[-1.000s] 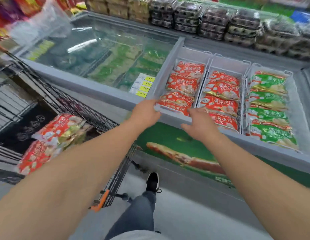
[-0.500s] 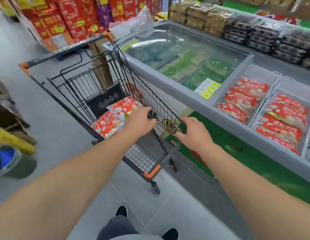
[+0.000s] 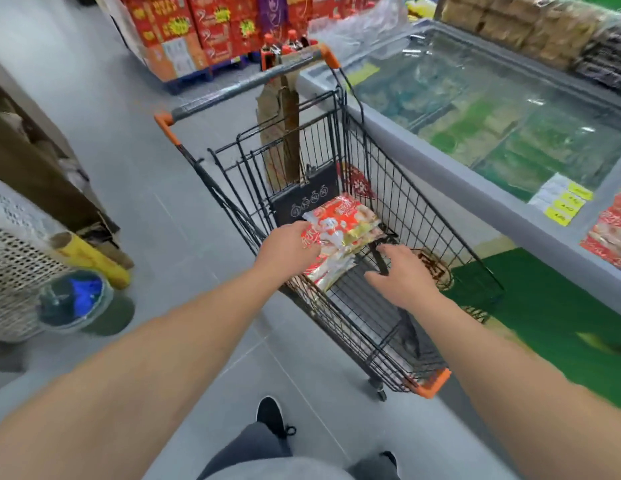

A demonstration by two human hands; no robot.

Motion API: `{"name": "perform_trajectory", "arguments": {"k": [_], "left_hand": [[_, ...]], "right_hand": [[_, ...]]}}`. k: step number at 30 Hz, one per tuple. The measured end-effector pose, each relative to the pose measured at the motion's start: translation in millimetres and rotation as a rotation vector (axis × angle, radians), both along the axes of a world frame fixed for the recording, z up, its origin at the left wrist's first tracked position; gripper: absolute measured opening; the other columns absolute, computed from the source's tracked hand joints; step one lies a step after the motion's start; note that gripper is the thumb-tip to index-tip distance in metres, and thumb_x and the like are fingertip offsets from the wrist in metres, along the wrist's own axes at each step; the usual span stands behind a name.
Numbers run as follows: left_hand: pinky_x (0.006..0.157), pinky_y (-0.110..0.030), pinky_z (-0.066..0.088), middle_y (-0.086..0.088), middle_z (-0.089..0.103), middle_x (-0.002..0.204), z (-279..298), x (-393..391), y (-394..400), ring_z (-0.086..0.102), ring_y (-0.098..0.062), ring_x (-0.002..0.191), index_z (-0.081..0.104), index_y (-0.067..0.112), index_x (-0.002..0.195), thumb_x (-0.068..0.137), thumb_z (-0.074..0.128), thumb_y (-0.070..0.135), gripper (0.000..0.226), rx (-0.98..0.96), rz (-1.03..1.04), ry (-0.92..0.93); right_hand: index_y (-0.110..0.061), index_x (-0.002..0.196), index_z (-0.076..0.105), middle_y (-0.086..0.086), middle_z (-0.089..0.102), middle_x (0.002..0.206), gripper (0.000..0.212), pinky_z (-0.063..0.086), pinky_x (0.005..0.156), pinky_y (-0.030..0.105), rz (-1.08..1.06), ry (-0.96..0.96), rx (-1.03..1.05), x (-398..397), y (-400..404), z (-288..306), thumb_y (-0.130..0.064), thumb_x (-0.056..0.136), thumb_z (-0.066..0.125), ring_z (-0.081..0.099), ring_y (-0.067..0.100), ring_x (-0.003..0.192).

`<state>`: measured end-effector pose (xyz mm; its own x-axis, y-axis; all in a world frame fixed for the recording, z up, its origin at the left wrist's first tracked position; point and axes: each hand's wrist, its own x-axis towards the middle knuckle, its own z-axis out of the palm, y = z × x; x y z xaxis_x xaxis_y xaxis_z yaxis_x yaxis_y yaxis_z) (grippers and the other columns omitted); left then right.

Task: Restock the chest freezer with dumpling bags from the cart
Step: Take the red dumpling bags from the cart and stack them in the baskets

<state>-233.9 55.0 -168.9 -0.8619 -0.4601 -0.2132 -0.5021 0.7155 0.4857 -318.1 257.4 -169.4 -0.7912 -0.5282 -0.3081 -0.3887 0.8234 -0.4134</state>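
Inside the cart (image 3: pixel 440 216), left hand (image 3: pixel 288 252) touches dumpling bags (image 3: pixel 340 233); right hand (image 3: pixel 401 275) hovers.

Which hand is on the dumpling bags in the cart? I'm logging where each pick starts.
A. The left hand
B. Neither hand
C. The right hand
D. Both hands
A: the left hand lies on the red dumpling bags inside the cart, while the right hand hovers open beside them, off the bags.

A supermarket aisle.
A wire shopping cart (image 3: pixel 354 216) at centre, glass-topped chest freezer (image 3: pixel 482 109) on the right, stacked red product boxes (image 3: pixel 198 32) upper left.
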Motion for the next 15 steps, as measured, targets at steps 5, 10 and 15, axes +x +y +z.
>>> {"name": "perform_trajectory", "arguments": {"k": [5,10,15], "left_hand": [[0.097,-0.035,0.047,-0.006,0.058,0.139,-11.9,-18.0,-47.5,0.055,-0.026,0.125,0.046,0.018,0.145,0.093,0.058,0.042,0.058,0.042,-0.005,-0.033],[0.093,-0.032,0.046,-0.006,0.061,0.135,-33.6,-50.0,-75.2,0.057,-0.026,0.122,0.047,0.017,0.144,0.094,0.057,0.039,0.056,0.088,-0.001,-0.080],[0.093,-0.032,0.046,-0.005,0.059,0.138,-66.7,-96.8,-92.6,0.056,-0.025,0.124,0.046,0.017,0.145,0.095,0.056,0.040,0.057,0.140,0.009,-0.155]], "right_hand": [[-0.010,0.142,0.046,0.012,0.051,0.138,0.056,0.041,0.102,0.038,-0.009,-0.008,0.025,-16.2,-46.6,-13.3,-0.034,0.094,0.061,0.049,0.029,0.127],[-0.011,0.143,0.046,0.013,0.053,0.136,0.060,0.044,0.098,0.036,-0.011,-0.064,0.049,-50.3,-74.7,-48.9,-0.034,0.091,0.065,0.051,0.030,0.123],[-0.013,0.144,0.045,0.011,0.053,0.138,0.065,0.043,0.101,0.035,-0.013,-0.120,0.070,-99.8,-100.9,-91.5,-0.036,0.088,0.068,0.050,0.028,0.126]]}}
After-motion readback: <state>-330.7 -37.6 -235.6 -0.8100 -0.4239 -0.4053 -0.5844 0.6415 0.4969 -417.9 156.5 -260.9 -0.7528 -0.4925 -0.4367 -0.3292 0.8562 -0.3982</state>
